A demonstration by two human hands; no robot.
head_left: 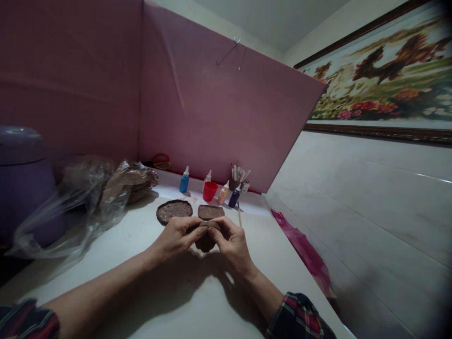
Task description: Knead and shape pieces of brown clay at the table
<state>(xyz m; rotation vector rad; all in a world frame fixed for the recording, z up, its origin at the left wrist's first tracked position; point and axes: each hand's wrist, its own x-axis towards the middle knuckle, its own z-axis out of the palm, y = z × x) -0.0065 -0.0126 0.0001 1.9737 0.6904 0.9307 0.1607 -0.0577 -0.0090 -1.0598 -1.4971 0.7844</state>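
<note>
Between both hands is a piece of brown clay [211, 226], pinched by thumbs and fingertips. My left hand [179, 234] grips its left side, and my right hand [230, 239] grips its right side. Just below the fingers shows a darker lump of clay [205, 243]; whether it joins the pinched piece I cannot tell. Behind the hands lies a flat rectangular clay slab [211, 212]. To its left is a round, dark-rimmed clay disc [174, 212] with a speckled face.
A blue bottle [184, 181], a red cup [210, 191], an orange bottle [223, 194] and a dark blue bottle [234, 197] stand at the back. Behind them is a holder of tools [239, 175]. Plastic-wrapped clay [132, 181] and a purple container [26, 188] are on the left.
</note>
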